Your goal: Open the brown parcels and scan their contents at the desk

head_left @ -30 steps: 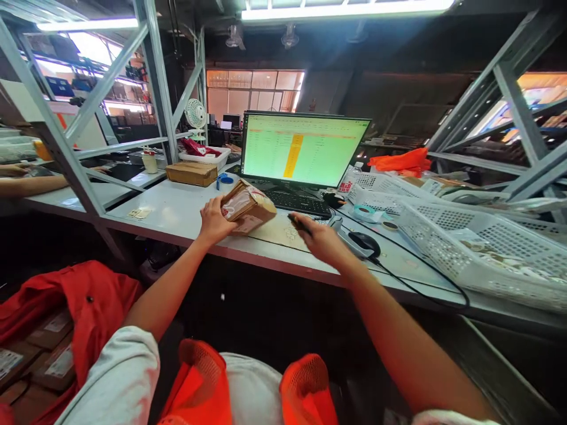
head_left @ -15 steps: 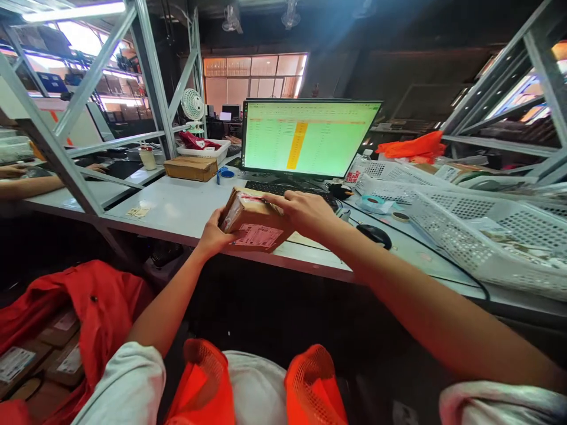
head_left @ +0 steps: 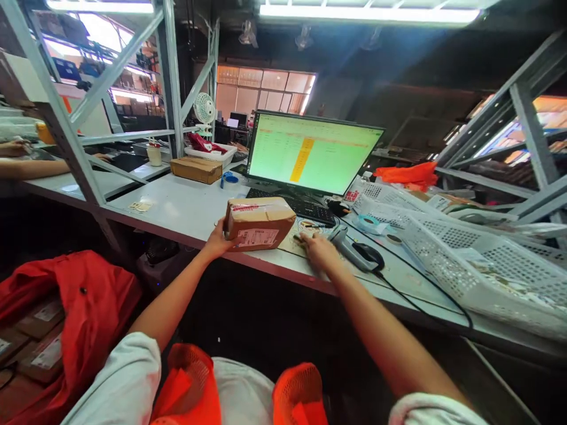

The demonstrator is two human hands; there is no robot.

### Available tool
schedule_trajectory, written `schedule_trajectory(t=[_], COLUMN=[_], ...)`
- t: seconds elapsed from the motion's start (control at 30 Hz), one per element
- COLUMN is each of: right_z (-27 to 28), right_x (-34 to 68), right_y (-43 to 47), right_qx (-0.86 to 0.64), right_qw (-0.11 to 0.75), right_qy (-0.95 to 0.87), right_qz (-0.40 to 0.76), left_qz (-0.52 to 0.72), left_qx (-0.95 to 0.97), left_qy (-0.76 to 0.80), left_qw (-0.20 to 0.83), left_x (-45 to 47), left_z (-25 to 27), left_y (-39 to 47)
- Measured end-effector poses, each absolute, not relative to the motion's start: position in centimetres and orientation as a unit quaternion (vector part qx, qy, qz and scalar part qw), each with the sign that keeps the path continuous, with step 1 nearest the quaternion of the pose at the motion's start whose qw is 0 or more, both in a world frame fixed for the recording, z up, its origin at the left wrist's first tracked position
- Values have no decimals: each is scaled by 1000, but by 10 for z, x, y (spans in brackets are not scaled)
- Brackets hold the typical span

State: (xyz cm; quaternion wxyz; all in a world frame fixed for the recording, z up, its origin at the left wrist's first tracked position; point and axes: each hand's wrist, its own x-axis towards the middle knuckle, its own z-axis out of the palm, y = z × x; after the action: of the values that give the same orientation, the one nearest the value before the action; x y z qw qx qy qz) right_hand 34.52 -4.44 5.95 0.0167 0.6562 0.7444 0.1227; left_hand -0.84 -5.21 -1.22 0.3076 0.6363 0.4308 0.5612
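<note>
My left hand point(head_left: 217, 242) grips the left end of a brown cardboard box point(head_left: 261, 221), thumb across its front. The box stands at the desk's front edge, with a white printed label on its front and clear tape with red marking over its top. My right hand point(head_left: 319, 251) is off the box, low over the desk to its right, and smeared by motion. Something small and dark lies by its fingertips, too blurred to name. A handheld barcode scanner point(head_left: 354, 251) with a cable lies just right of that hand.
Behind the box are a black keyboard point(head_left: 310, 209) and a lit monitor point(head_left: 314, 153). White perforated baskets point(head_left: 469, 251) crowd the right side. Another cardboard box point(head_left: 197, 170) lies back left, near a metal frame post point(head_left: 175, 77). A red sack point(head_left: 97, 289) holds boxes at lower left.
My right hand has left the box top and moved down and right to the desk. The box has turned more upright in my left hand. The view has tilted up slightly.
</note>
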Motion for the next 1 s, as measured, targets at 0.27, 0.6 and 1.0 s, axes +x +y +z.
schedule_trajectory(t=[0.27, 0.6, 1.0], right_z=[58, 108, 143], right_x=[342, 232, 232], right_y=[-39, -55, -40], right_qx=[639, 392, 409], right_qw=[-163, -320, -219], right_qy=[735, 855, 883], right_qz=[160, 113, 67], left_qz=[572, 162, 239], left_qx=[660, 823, 718], left_qy=[405, 545, 653], left_qw=[270, -16, -37], left_x=[-22, 30, 32], left_z=[27, 169, 169], left_y=[-57, -26, -2])
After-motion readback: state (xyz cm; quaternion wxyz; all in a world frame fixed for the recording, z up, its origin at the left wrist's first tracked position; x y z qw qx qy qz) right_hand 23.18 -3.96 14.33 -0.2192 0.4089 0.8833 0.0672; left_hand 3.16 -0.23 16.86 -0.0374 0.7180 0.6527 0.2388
